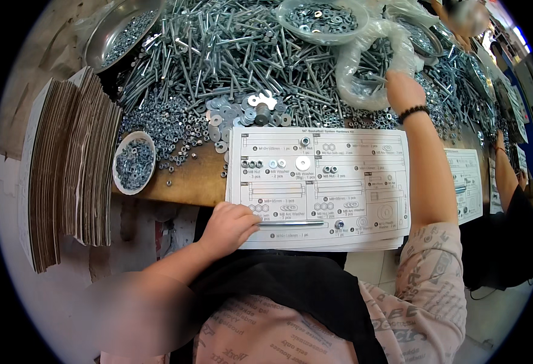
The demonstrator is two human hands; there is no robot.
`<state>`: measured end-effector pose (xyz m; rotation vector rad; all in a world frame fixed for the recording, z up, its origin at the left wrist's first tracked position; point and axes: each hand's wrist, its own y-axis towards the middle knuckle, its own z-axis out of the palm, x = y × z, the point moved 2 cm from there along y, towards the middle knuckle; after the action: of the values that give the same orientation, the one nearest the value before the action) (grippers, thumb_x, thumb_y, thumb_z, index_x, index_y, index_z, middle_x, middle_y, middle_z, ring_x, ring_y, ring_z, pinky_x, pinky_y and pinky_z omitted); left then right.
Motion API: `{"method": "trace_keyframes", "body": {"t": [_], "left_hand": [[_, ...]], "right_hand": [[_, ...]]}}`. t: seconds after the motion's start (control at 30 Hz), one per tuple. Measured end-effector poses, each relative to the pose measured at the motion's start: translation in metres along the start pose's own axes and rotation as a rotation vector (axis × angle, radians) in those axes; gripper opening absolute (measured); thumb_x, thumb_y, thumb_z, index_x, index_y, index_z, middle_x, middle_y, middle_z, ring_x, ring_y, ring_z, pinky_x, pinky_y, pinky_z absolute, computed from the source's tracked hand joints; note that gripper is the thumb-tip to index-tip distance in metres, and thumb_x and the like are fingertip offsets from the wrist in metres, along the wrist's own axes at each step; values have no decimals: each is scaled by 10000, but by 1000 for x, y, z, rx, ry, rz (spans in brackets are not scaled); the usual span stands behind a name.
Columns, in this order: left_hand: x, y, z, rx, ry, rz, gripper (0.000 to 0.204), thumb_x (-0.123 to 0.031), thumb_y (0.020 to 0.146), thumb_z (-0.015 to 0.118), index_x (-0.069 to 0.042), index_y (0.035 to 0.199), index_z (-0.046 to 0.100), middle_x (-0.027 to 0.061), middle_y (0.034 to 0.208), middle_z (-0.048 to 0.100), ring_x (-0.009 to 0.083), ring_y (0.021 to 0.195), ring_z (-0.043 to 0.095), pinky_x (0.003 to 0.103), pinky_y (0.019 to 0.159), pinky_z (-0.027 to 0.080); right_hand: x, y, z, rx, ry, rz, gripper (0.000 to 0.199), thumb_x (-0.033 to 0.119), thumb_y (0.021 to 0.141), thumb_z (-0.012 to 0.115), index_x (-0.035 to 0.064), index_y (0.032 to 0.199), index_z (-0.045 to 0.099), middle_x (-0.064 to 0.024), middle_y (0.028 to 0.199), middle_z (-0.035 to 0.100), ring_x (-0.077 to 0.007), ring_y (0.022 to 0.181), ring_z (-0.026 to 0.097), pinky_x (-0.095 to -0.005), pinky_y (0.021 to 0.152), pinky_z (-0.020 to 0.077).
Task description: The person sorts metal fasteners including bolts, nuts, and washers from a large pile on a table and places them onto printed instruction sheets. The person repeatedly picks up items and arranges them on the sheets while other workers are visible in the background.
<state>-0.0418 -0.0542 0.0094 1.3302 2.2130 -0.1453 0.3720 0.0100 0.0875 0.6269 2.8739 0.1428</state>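
A printed hardware sheet [363, 239], on top of a paper stack, lies in front of me with small parts set on its drawings. My left hand [230, 227] is closed at the sheet's lower left, its fingertips on the end of a long bolt [293, 223]. On the sheet rest several nuts [252, 164], two small washers [273, 164], a big washer [303, 162] and single nuts near the top and bottom edges. My right hand [406, 94] reaches to the bolt heap beside a clear plastic-wrapped ring [346, 76]; its fingers are curled, with the tips hidden.
Loose bolts [218, 54] and nuts [163, 124] cover the table's back. A washer bowl [324, 37], a metal bowl [105, 45] and a small white bowl [151, 148] stand around. Cardboard sheets [75, 164] are stacked left. Another person's arm [506, 164] is at right.
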Motion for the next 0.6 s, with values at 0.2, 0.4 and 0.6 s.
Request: {"method": "trace_keyframes", "body": {"t": [0.2,0.4,0.6], "left_hand": [[-6,3,6,-10,-22,41,173,-156,706,672,-119,868,625,12,809,570,200,768,545,334,739,372],[-5,3,10,6,-13,42,188,-167,704,675,-124,879,621,17,807,568,202,778,547,336,742,369],[-8,6,-6,-22,-14,-1,232,-212,725,666,-114,927,608,41,860,564,218,818,542,346,744,372]], "right_hand": [[-28,-52,12,-113,156,18,149,190,859,478,83,914,567,-126,893,578,-337,784,584,-432,681,473],[21,-81,-4,-320,580,-120,148,163,822,558,91,943,604,-117,901,559,-314,823,569,-394,704,467],[126,-85,19,-20,684,-416,132,130,780,571,88,885,639,-95,863,578,-285,826,569,-377,720,466]]}}
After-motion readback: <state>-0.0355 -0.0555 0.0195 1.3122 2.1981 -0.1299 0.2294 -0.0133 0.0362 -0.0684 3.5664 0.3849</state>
